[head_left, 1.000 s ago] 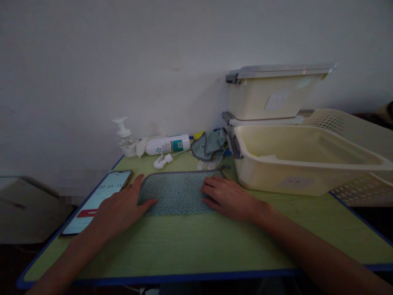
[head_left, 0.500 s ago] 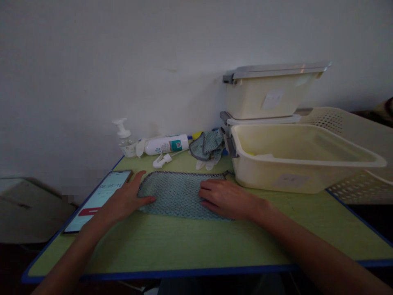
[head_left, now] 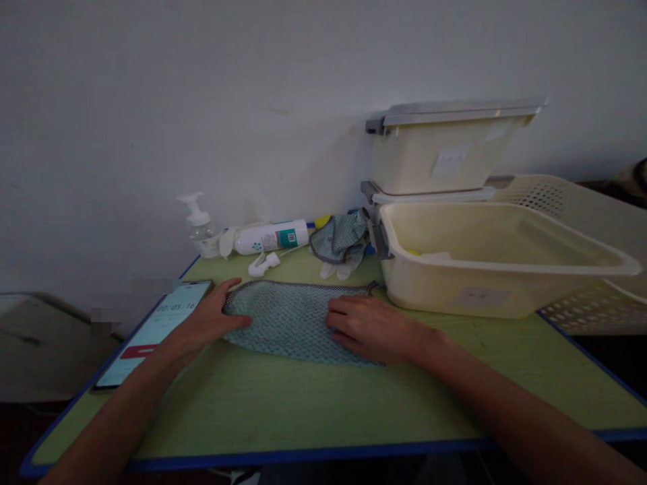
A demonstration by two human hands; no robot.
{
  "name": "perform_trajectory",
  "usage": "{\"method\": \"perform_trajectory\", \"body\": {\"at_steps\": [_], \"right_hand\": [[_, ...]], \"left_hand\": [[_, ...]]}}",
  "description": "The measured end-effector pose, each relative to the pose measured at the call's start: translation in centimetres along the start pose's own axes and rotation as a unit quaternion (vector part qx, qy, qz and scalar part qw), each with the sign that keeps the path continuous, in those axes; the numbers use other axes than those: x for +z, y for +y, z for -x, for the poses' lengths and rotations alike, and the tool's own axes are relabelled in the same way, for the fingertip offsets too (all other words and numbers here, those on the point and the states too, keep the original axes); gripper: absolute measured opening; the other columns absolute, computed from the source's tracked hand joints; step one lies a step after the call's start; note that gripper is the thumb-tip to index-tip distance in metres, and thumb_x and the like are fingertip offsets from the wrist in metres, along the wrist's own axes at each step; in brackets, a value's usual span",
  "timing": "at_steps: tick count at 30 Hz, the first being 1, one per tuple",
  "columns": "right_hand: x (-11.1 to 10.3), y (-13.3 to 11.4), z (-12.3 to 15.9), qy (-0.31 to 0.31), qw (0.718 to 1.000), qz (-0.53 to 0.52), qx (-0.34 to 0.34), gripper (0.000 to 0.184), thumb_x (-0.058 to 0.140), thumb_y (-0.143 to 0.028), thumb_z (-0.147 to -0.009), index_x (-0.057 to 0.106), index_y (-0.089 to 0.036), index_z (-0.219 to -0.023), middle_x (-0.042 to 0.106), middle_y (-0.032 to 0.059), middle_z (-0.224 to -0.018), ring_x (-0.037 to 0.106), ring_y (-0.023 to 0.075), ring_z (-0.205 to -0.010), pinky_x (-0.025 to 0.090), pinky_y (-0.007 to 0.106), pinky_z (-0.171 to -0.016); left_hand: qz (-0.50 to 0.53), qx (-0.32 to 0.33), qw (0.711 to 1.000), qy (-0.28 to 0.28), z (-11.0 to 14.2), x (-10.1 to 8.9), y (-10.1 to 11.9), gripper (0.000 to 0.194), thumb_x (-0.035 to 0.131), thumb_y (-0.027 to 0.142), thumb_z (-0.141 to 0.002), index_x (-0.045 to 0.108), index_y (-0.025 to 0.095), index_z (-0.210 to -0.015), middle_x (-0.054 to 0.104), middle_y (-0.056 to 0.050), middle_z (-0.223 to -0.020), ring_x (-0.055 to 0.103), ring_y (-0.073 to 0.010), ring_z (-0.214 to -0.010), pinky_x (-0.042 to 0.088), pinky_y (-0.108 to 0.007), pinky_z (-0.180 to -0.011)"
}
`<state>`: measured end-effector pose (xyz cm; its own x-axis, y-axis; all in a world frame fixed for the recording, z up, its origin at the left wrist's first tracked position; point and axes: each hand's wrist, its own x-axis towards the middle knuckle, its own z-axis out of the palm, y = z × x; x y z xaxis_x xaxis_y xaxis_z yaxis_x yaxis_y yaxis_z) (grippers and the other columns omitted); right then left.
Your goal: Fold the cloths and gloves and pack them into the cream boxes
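A blue-green textured cleaning cloth with a dark stitched border lies spread on the table, looking folded into a long strip. At its left end is my left hand, thumb and fingers apart, with the thumb over the cloth and the fingertips by its far left corner. My right hand rests on the right part of the cloth, palm down, fingers slightly bent and lying on the fabric. Beside my left forearm, a phone shows a running timer.
Along the wall stand a pump bottle, a white bottle lying on its side, a white spray nozzle and a crumpled cloth over white gloves. At right are an open cream bin, a lidded box and a perforated basket.
My left hand has shifted slightly left at the cloth's left end, its thumb moving a little up and left. The right hand stays on the cloth. The view has moved slightly.
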<state>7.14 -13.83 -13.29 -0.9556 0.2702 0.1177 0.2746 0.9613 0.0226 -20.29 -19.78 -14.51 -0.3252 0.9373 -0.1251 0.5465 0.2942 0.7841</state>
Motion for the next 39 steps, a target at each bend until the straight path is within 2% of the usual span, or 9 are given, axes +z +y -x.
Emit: {"method": "perform_trajectory", "body": {"at_steps": [3, 9, 16, 21, 25, 29, 33, 36, 39], "right_hand": [[-0.1, 0.0, 0.0, -0.003, 1.000, -0.004, 0.003, 0.014, 0.048, -0.019, -0.088, 0.060, -0.014, -0.088, 0.059, 0.0053, -0.084, 0.056, 0.0168, -0.077, 0.045, 0.030, -0.070], [-0.2, 0.1, 0.0, -0.011, 1.000, -0.006, -0.002, 0.012, 0.049, -0.019, -0.088, 0.060, -0.013, -0.089, 0.059, 0.0058, -0.086, 0.056, 0.0175, -0.078, 0.045, 0.031, -0.070], [-0.5, -0.3, 0.0, -0.031, 0.996, -0.079, -0.022, 0.013, 0.050, -0.020, -0.087, 0.061, -0.013, -0.090, 0.060, 0.0061, -0.088, 0.057, 0.0167, -0.077, 0.045, 0.029, -0.069], [0.4, -0.4, -0.4, 0.011, 0.982, -0.176, -0.068, 0.025, 0.052, -0.022, -0.087, 0.058, -0.010, -0.108, 0.063, 0.0108, -0.103, 0.056, 0.0203, -0.098, 0.043, 0.033, -0.088], [0.9, -0.4, -0.5, 0.027, 0.973, -0.217, -0.070, 0.030, 0.051, -0.020, -0.087, 0.056, -0.007, -0.114, 0.061, 0.0134, -0.117, 0.052, 0.0215, -0.111, 0.039, 0.034, -0.097], [1.1, -0.2, -0.5, 0.031, 0.958, -0.283, -0.044, 0.025, 0.051, -0.015, -0.087, 0.060, -0.007, -0.109, 0.060, 0.0141, -0.119, 0.052, 0.0202, -0.113, 0.038, 0.032, -0.098], [1.6, 0.1, -0.6, 0.054, 0.920, -0.386, 0.028, 0.018, 0.051, -0.009, -0.083, 0.064, -0.011, -0.096, 0.064, 0.0119, -0.112, 0.059, 0.0177, -0.102, 0.044, 0.029, -0.088], [2.0, 0.5, -0.8, 0.071, 0.886, -0.447, 0.105, 0.016, 0.051, -0.008, -0.080, 0.065, -0.014, -0.085, 0.066, 0.0039, -0.085, 0.060, 0.0147, -0.079, 0.045, 0.027, -0.073], [2.4, 0.8, -1.2, 0.095, 0.821, -0.538, 0.166, 0.010, 0.053, -0.010, -0.076, 0.061, -0.016, -0.074, 0.057, -0.0016, -0.070, 0.055, 0.0120, -0.068, 0.043, 0.026, -0.067]], "left_hand": [[0.102, -0.038, 0.994, -0.004, 0.2, 0.1, 0.0, 0.082, 0.061, 0.031, -0.067, 0.023, 0.013, -0.137, 0.062, -0.016, -0.115, 0.064, -0.0271, -0.097, 0.052, -0.041, -0.082], [0.182, -0.069, 0.980, 0.035, -0.1, -0.5, -0.4, 0.069, 0.062, 0.022, -0.070, 0.031, 0.021, -0.132, 0.063, -0.013, -0.112, 0.065, -0.0248, -0.094, 0.055, -0.037, -0.074], [0.082, 0.113, 0.983, 0.117, -1.8, -0.7, 2.7, 0.068, 0.071, 0.018, -0.051, 0.045, 0.020, -0.113, 0.069, -0.006, -0.095, 0.065, -0.0258, -0.092, 0.052, -0.041, -0.080], [0.023, 0.204, 0.957, 0.203, -5.4, 0.0, 6.7, 0.060, 0.067, 0.005, -0.050, 0.049, 0.019, -0.106, 0.068, -0.001, -0.078, 0.065, -0.0207, -0.078, 0.050, -0.037, -0.078], [0.028, 0.253, 0.937, 0.239, -6.6, 1.4, 7.9, 0.055, 0.060, 0.000, -0.053, 0.051, 0.019, -0.104, 0.067, 0.002, -0.071, 0.065, -0.0188, -0.074, 0.050, -0.034, -0.076], [0.058, 0.320, 0.923, 0.204, -3.9, 3.0, 7.3, 0.051, 0.057, 0.001, -0.059, 0.052, 0.017, -0.106, 0.069, 0.000, -0.073, 0.065, -0.0172, -0.076, 0.049, -0.029, -0.072], [0.012, 0.378, 0.919, 0.114, 0.1, 4.6, 4.9, 0.048, 0.051, 0.001, -0.065, 0.050, 0.020, -0.109, 0.069, 0.000, -0.079, 0.063, -0.0137, -0.068, 0.049, -0.023, -0.060], [-0.038, 0.461, 0.885, 0.059, 1.8, 5.6, 2.8, 0.039, 0.051, 0.003, -0.074, 0.052, 0.021, -0.108, 0.068, -0.001, -0.085, 0.064, -0.0126, -0.071, 0.052, -0.023, -0.064], [-0.062, 0.537, 0.841, 0.025, 2.0, 6.3, 1.8, 0.023, 0.053, 0.008, -0.082, 0.055, 0.019, -0.102, 0.065, -0.004, -0.091, 0.063, -0.0144, -0.085, 0.052, -0.025, -0.076]]}}
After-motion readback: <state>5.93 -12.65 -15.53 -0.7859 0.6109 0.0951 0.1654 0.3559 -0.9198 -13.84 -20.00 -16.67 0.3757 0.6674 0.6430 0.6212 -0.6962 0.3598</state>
